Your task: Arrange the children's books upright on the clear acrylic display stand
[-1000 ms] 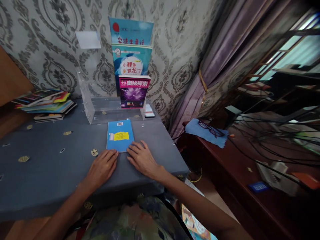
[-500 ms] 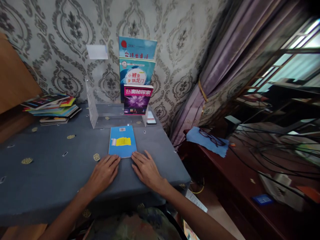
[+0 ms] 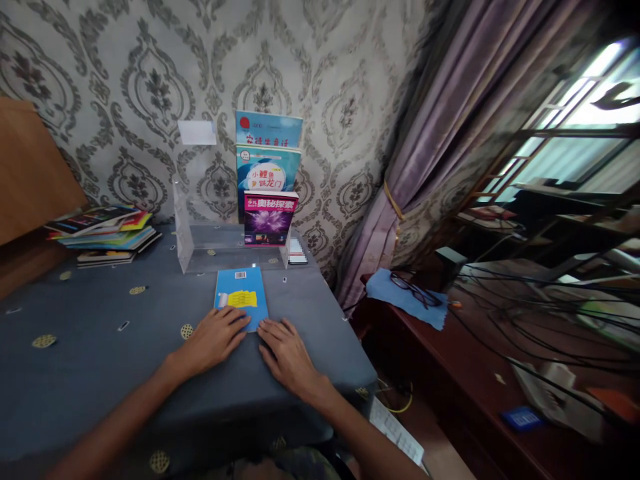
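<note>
The blue book lies flat on the grey-blue tablecloth. We can read a barcode on it, and a yellow label whose print is too small for us. The left hand rests flat with loose fingers over the book's near edge, and the right hand, also flat and gripping nothing, touches its near corner. Just behind the book stands a clear acrylic stand holding a glossy magenta book headed 奥秘探索, a teal book reading 小鲤鱼跳龙门, and a top book whose title is half covered. Far left of the book lies a stack of books. Well to its right, spectacles rest on a blue cloth.
</note>
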`<state>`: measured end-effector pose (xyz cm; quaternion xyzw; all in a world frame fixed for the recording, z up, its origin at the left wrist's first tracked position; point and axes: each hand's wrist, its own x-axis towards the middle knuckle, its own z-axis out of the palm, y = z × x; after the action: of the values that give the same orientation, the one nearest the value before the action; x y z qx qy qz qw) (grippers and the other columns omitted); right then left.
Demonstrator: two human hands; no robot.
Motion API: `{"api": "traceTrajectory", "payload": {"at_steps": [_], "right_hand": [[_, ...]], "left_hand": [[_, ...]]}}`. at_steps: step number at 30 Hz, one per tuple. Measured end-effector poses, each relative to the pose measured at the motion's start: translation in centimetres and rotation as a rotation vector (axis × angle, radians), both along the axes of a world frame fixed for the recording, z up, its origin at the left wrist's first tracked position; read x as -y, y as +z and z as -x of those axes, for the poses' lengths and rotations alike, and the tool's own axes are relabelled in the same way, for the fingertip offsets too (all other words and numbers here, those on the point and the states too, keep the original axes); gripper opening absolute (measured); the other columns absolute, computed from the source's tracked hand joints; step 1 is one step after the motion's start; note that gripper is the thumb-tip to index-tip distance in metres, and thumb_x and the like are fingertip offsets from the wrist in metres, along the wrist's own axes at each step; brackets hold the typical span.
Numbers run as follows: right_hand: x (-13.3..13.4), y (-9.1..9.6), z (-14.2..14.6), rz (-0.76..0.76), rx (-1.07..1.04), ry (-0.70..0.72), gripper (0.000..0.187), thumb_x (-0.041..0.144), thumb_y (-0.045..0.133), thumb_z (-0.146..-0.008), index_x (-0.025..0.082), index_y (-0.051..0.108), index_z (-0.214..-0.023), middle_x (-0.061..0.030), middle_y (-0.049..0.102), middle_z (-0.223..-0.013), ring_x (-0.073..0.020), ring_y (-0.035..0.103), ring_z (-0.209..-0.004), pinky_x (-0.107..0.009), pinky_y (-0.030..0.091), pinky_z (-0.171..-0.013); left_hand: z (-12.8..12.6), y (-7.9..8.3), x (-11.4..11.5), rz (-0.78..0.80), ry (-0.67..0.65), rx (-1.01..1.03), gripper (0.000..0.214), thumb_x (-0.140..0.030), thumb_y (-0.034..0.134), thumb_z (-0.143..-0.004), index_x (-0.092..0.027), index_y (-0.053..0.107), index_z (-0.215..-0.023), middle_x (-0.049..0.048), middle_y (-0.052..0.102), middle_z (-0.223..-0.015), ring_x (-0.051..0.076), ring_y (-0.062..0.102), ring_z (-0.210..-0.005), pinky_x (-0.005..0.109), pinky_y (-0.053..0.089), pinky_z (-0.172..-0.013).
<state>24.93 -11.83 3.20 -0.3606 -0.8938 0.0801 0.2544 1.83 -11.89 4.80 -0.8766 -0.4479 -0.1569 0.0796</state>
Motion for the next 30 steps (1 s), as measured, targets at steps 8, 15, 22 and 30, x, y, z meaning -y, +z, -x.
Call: {"api": "traceTrajectory", "payload": {"at_steps": [8, 15, 22, 30], "right_hand": [[0.1, 0.1, -0.1, 0.007, 0.014, -0.013, 0.036, 0.022, 0.052, -0.096, 0.02, 0.062, -0.131, -0.0115, 0.065, -0.135, -0.0222, 0.057, -0.129, -0.048, 0.038, -0.114], [0.0, -0.1, -0.1, 0.035, 0.018, -0.009, 0.036, 0.022, 0.053, -0.097, 0.021, 0.061, -0.131, -0.0097, 0.064, -0.136, -0.0215, 0.056, -0.13, -0.047, 0.037, -0.115], [0.0, -0.3, -0.2, 0.049, -0.04, 0.003, 0.037, 0.021, 0.054, -0.096, 0.022, 0.06, -0.132, -0.009, 0.064, -0.136, -0.0222, 0.055, -0.131, -0.047, 0.038, -0.115], [0.0, 0.3, -0.2, 0.044, 0.005, -0.012, 0.043, 0.023, 0.057, -0.093, 0.022, 0.057, -0.136, -0.0089, 0.062, -0.137, -0.023, 0.056, -0.129, -0.044, 0.043, -0.114]], "left_hand": [[-1.6, 0.1, -6.5, 0.098, 0.057, -0.035, 0.038, -0.038, 0.043, -0.101, -0.025, 0.06, -0.132, 0.0092, 0.061, -0.137, 0.025, 0.056, -0.123, 0.042, 0.046, -0.098], [-2.4, -0.4, -11.5, 0.134, 0.166, -0.045, 0.042, -0.039, 0.044, -0.099, -0.022, 0.058, -0.135, 0.0126, 0.056, -0.144, 0.031, 0.052, -0.13, 0.049, 0.042, -0.104], [-2.8, -0.3, -13.2, 0.156, 0.241, -0.056, 0.046, -0.044, 0.044, -0.099, -0.021, 0.056, -0.137, 0.0135, 0.051, -0.149, 0.032, 0.048, -0.135, 0.05, 0.039, -0.106], [-2.1, -1.0, -14.1, 0.145, 0.213, 0.002, 0.051, -0.052, 0.048, -0.096, -0.026, 0.054, -0.139, 0.0132, 0.053, -0.147, 0.033, 0.049, -0.132, 0.055, 0.036, -0.107]]}}
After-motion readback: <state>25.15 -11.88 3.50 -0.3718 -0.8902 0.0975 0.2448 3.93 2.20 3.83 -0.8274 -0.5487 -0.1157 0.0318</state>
